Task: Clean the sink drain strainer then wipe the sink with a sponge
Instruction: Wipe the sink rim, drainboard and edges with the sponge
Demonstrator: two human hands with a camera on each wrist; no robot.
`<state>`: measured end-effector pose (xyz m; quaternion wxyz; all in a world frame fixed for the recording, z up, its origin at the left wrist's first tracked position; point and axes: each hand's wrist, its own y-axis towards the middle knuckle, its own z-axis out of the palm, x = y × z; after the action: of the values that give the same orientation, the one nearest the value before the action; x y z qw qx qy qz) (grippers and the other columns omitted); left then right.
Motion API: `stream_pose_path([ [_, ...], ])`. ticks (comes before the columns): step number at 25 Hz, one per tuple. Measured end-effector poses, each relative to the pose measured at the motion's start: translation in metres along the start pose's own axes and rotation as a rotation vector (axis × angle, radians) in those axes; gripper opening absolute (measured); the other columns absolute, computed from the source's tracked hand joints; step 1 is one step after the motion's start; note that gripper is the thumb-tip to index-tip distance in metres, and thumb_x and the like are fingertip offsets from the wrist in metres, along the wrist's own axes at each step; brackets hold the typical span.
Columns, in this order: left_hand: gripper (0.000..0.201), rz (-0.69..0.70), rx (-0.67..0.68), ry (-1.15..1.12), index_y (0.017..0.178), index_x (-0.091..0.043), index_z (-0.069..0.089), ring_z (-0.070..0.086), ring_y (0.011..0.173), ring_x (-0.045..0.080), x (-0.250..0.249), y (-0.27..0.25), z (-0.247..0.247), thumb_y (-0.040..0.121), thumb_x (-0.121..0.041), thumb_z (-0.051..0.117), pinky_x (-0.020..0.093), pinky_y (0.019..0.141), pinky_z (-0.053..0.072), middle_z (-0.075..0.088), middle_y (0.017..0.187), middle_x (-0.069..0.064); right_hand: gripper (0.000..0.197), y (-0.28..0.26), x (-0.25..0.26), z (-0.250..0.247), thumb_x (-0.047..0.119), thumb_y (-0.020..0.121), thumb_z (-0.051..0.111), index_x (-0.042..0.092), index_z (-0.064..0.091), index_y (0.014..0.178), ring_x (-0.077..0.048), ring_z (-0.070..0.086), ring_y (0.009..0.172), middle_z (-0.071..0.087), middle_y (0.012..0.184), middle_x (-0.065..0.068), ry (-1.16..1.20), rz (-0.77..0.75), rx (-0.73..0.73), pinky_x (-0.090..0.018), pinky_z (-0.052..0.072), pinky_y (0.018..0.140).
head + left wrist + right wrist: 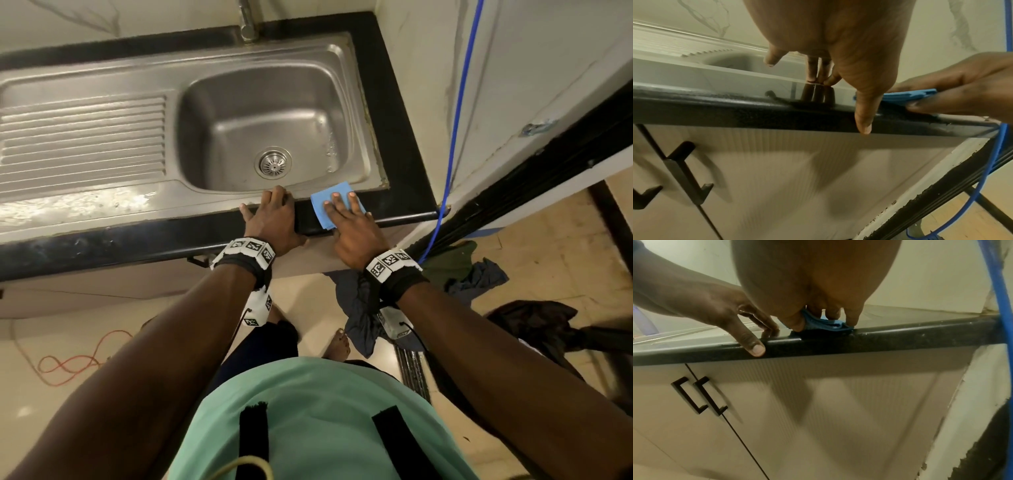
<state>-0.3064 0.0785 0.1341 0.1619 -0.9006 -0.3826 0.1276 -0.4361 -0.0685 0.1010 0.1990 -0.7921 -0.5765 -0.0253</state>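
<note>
Drainboard [82,133] far left, steel sink [219,82] w/ strainer [273,163] seated in drain at basin bottom. Left hand [272,219] flat on desk [137,240] front edge, grip loose, fingers straight, holds nothing. Right hand [356,229] just beside, fingers flat pressing blue sponge [329,198] on sink's front-right rim. Blue cable [459,113] far right.
</note>
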Motion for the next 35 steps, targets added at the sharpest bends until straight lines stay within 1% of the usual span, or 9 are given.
stream_pose_path([
  [6, 0.066, 0.068, 0.047, -0.183, 0.148, -0.024, 0.047, 0.033, 0.146, 0.027, 0.042, 0.008, -0.02, 0.093, -0.059, 0.058, 0.076, 0.11, 0.028, 0.034, 0.154, 0.0, 0.065, 0.061, 0.043, -0.022, 0.016, 0.095, 0.044, 0.022, 0.024, 0.156, -0.03, 0.006, 0.154, 0.015, 0.166, 0.0, 0.085, -0.041, 0.081, -0.058, 0.025, 0.118],
  [10, 0.053, -0.164, -0.028, -0.211, 0.147, -0.015, 0.047, 0.024, 0.151, 0.025, 0.124, 0.021, -0.036, 0.1, -0.039, 0.053, 0.074, 0.111, 0.029, 0.03, 0.16, 0.003, 0.056, 0.112, 0.094, -0.03, 0.017, 0.091, 0.044, 0.025, 0.042, 0.147, -0.035, 0.039, 0.139, 0.04, 0.155, -0.008, 0.134, -0.05, 0.164, -0.048, 0.036, 0.111],
  [13, 0.051, -0.33, -0.055, -0.233, 0.147, -0.012, 0.045, 0.023, 0.153, 0.028, 0.19, 0.033, -0.053, 0.101, -0.031, 0.048, 0.076, 0.11, 0.027, 0.027, 0.164, 0.007, 0.05, 0.149, 0.127, -0.031, 0.023, 0.088, 0.042, 0.028, 0.052, 0.136, -0.039, 0.055, 0.119, 0.057, 0.137, -0.015, 0.122, -0.059, 0.266, -0.041, 0.045, 0.098],
  [17, 0.053, -0.402, -0.021, -0.3, 0.15, -0.011, 0.041, 0.022, 0.155, 0.026, 0.257, 0.054, -0.067, 0.098, -0.022, 0.044, 0.079, 0.111, 0.022, 0.024, 0.167, 0.005, 0.034, 0.193, 0.168, -0.036, 0.025, 0.091, 0.043, 0.016, 0.053, 0.123, -0.037, 0.058, 0.111, 0.06, 0.124, -0.019, 0.106, -0.064, 0.351, -0.036, 0.041, 0.08],
  [21, 0.035, -0.432, 0.009, -0.317, 0.122, -0.011, 0.058, 0.047, 0.138, 0.035, 0.264, 0.063, -0.074, 0.093, -0.02, 0.042, 0.085, 0.108, 0.011, 0.053, 0.14, 0.01, 0.014, 0.225, 0.194, -0.035, 0.023, 0.088, 0.047, 0.016, 0.058, 0.093, -0.033, 0.061, 0.093, 0.065, 0.098, -0.011, 0.184, -0.084, 0.438, -0.03, 0.042, 0.067],
  [24, 0.042, -0.551, 0.044, -0.336, 0.132, -0.009, 0.055, 0.052, 0.134, 0.042, 0.249, 0.066, -0.077, 0.091, -0.019, 0.05, 0.082, 0.111, 0.012, 0.052, 0.145, 0.016, 0.027, 0.246, 0.204, -0.038, 0.027, 0.094, 0.053, 0.007, 0.062, 0.078, -0.025, 0.053, 0.072, 0.059, 0.075, -0.009, 0.221, -0.124, 0.468, -0.024, 0.033, 0.051],
  [28, 0.064, -0.524, 0.067, -0.368, 0.145, -0.011, 0.046, 0.045, 0.141, 0.043, 0.248, 0.073, -0.063, 0.085, -0.021, 0.064, 0.087, 0.105, 0.018, 0.026, 0.163, 0.012, 0.026, 0.276, 0.209, -0.035, 0.025, 0.098, 0.053, 0.007, 0.071, 0.1, -0.021, 0.055, 0.082, 0.059, 0.088, -0.008, 0.063, -0.234, 0.6, -0.024, 0.038, 0.062],
  [31, 0.069, -0.514, 0.061, -0.379, 0.151, -0.016, 0.044, 0.032, 0.151, 0.039, 0.251, 0.075, -0.057, 0.086, -0.02, 0.066, 0.089, 0.102, 0.018, 0.012, 0.172, 0.005, 0.022, 0.294, 0.206, -0.021, 0.007, 0.09, 0.049, 0.006, 0.07, 0.097, -0.022, 0.056, 0.086, 0.06, 0.089, -0.007, -0.089, -0.306, 0.715, -0.03, 0.045, 0.074],
  [35, 0.075, -0.59, 0.046, -0.434, 0.159, -0.026, 0.033, 0.03, 0.154, 0.036, 0.254, 0.077, -0.052, 0.087, -0.018, 0.056, 0.088, 0.104, 0.014, 0.007, 0.174, -0.001, 0.031, 0.31, 0.184, -0.002, 0.002, 0.082, 0.051, 0.008, 0.073, 0.102, -0.018, 0.062, 0.081, 0.071, 0.09, -0.005, -0.029, -0.307, 0.86, -0.034, 0.056, 0.079],
])
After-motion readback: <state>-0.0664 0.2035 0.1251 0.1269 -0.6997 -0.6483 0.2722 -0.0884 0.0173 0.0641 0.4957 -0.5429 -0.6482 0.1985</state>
